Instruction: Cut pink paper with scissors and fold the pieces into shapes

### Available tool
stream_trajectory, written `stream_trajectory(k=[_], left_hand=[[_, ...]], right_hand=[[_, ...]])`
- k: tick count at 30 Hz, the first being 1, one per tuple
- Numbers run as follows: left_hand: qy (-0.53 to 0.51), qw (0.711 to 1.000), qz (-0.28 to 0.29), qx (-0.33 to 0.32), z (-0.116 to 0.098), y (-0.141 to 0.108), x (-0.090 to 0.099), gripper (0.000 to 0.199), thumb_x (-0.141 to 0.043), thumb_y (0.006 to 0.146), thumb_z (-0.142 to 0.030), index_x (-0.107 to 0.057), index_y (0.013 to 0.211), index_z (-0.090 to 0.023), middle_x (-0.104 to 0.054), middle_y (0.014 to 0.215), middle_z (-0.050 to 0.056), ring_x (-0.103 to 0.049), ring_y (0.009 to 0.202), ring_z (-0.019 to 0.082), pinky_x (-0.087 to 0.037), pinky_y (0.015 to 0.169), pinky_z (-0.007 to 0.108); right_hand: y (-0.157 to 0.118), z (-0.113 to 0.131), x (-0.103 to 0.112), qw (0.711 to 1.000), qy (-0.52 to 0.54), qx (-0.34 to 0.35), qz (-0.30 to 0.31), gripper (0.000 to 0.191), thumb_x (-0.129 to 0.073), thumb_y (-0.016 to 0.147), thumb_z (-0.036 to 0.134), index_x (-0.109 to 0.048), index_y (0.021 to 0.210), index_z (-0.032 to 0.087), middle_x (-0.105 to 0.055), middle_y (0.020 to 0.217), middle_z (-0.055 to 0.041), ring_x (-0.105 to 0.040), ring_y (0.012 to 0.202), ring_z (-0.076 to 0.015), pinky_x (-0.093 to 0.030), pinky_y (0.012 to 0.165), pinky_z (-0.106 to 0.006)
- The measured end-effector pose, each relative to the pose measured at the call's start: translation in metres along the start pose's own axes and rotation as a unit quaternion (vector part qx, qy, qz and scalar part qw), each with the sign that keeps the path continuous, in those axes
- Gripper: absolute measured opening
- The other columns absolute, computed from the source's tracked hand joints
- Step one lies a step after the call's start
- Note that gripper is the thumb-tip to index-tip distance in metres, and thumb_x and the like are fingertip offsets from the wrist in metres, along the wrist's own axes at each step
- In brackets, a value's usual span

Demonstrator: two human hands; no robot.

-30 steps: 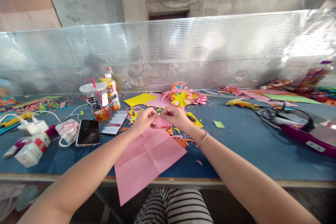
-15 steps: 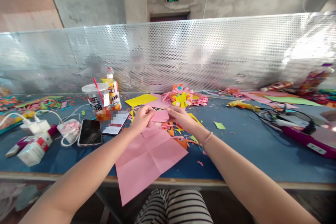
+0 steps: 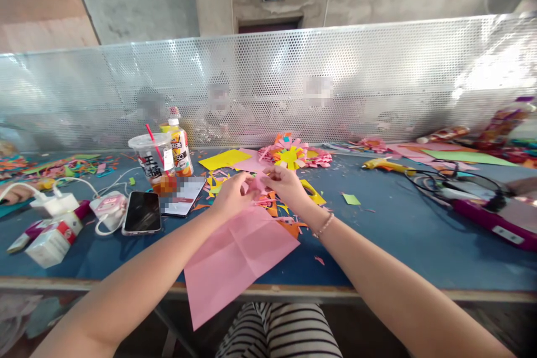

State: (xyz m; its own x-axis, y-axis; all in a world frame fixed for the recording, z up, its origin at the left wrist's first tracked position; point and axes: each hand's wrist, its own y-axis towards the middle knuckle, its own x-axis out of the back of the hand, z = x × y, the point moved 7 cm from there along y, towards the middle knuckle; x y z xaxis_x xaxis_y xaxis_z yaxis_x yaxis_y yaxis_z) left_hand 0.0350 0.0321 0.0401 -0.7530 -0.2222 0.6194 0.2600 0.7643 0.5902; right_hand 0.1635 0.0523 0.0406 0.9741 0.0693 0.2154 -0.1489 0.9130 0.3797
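Observation:
Between my two hands is a small piece of pink paper (image 3: 259, 182), partly hidden by fingers. My left hand (image 3: 233, 194) pinches its left side, and my right hand (image 3: 286, 183) pinches its right side. Just below them a large creased pink sheet (image 3: 241, 263) lies on the table, one corner hanging over the front edge. Orange, yellow and pink paper scraps (image 3: 272, 204) are scattered under and around my hands. Behind them sits a paper flower (image 3: 289, 155) with a yellow centre and pink fringed petals.
On the left stand a drink cup (image 3: 151, 159), a bottle (image 3: 180, 148), a phone (image 3: 142, 212) and chargers (image 3: 111, 207). A yellow glue gun (image 3: 388, 165) and a purple power strip (image 3: 495, 225) with black cables lie right. A perforated metal screen (image 3: 356, 78) runs along the back.
My hands have drawn closer together, and the small pink paper, flat and wide before, now looks bent or folded between my fingers. The large pink sheet stays in place.

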Motion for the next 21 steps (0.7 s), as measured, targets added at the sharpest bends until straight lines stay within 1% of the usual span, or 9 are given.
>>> stream_trajectory(k=[3,6,9,12,14,16,17,19,21], left_hand=[[0.02,1.0,0.023,-0.009,-0.006,-0.002,-0.003,0.04,-0.06,0.065,-0.04,-0.056,0.097,-0.018,-0.063,0.089,0.004,-0.051,0.055,0.01,-0.039,0.053,0.023],[0.01,0.999,0.03,-0.01,-0.008,-0.003,-0.004,0.037,-0.061,0.064,-0.039,-0.058,0.095,-0.018,-0.064,0.084,0.003,-0.053,0.057,0.011,-0.041,0.055,0.023],[-0.036,0.999,0.032,0.006,-0.006,-0.003,-0.005,0.028,-0.059,0.066,-0.034,-0.06,0.089,-0.017,-0.064,0.077,0.002,-0.054,0.058,0.011,-0.042,0.055,0.022],[-0.123,0.99,0.042,0.052,0.002,-0.002,-0.008,0.024,-0.056,0.068,-0.03,-0.059,0.087,-0.016,-0.063,0.076,0.003,-0.055,0.057,0.01,-0.043,0.052,0.022],[-0.216,0.969,0.061,0.104,0.009,-0.003,-0.013,0.024,-0.052,0.07,-0.032,-0.057,0.087,-0.015,-0.06,0.071,0.002,-0.055,0.052,0.01,-0.043,0.048,0.022],[-0.318,0.932,0.069,0.158,0.017,-0.004,-0.019,0.025,-0.047,0.073,-0.032,-0.054,0.088,-0.014,-0.057,0.065,0.001,-0.054,0.046,0.01,-0.043,0.045,0.023],[-0.36,0.914,0.065,0.179,0.021,-0.004,-0.02,0.024,-0.045,0.073,-0.03,-0.053,0.089,-0.014,-0.057,0.063,0.0,-0.053,0.045,0.01,-0.044,0.045,0.023],[-0.413,0.887,0.048,0.201,0.026,-0.004,-0.021,0.023,-0.045,0.07,-0.025,-0.052,0.09,-0.015,-0.058,0.064,-0.001,-0.054,0.045,0.01,-0.046,0.046,0.024],[-0.433,0.876,0.039,0.207,0.03,-0.004,-0.022,0.024,-0.046,0.067,-0.02,-0.052,0.09,-0.016,-0.059,0.066,-0.001,-0.054,0.044,0.01,-0.046,0.046,0.024]], right_hand=[[-0.002,0.003,0.0,1.0,-0.02,0.01,-0.006,0.014,-0.057,0.065,0.025,-0.052,0.075,0.015,-0.05,0.055,0.0034,-0.049,0.048,-0.008,-0.04,0.047,-0.021],[-0.001,0.001,0.0,1.0,-0.026,0.013,-0.007,0.016,-0.057,0.066,0.028,-0.052,0.074,0.015,-0.048,0.054,0.0039,-0.047,0.047,-0.0079,-0.038,0.046,-0.021],[0.001,-0.002,0.0,1.0,-0.022,0.021,-0.003,0.019,-0.057,0.066,0.031,-0.052,0.076,0.016,-0.049,0.056,0.0034,-0.047,0.048,-0.0085,-0.038,0.045,-0.021],[0.003,-0.004,0.0,0.999,-0.018,0.037,-0.01,0.023,-0.059,0.064,0.031,-0.053,0.081,0.016,-0.051,0.061,0.0026,-0.047,0.051,-0.0088,-0.04,0.048,-0.022],[0.003,-0.005,0.0,0.999,-0.025,0.042,-0.018,0.03,-0.062,0.061,0.027,-0.053,0.087,0.016,-0.053,0.065,0.0021,-0.049,0.056,-0.0098,-0.042,0.052,-0.023],[0.002,-0.006,-0.002,0.999,-0.005,0.039,-0.008,0.039,-0.064,0.058,0.023,-0.051,0.094,0.016,-0.056,0.071,0.0005,-0.053,0.063,-0.0118,-0.044,0.058,-0.025],[0.002,-0.007,-0.004,0.999,0.021,0.035,0.004,0.044,-0.065,0.057,0.021,-0.049,0.097,0.017,-0.058,0.075,-0.0007,-0.055,0.068,-0.0129,-0.045,0.061,-0.026],[0.001,-0.008,-0.009,0.996,0.079,0.021,0.027,0.048,-0.064,0.056,0.017,-0.046,0.1,0.017,-0.061,0.082,-0.0028,-0.057,0.075,-0.0146,-0.047,0.066,-0.028],[0.0,-0.007,-0.012,0.993,0.108,0.011,0.049,0.042,-0.063,0.057,0.016,-0.048,0.096,0.016,-0.062,0.082,-0.0036,-0.058,0.076,-0.0149,-0.047,0.069,-0.029]])
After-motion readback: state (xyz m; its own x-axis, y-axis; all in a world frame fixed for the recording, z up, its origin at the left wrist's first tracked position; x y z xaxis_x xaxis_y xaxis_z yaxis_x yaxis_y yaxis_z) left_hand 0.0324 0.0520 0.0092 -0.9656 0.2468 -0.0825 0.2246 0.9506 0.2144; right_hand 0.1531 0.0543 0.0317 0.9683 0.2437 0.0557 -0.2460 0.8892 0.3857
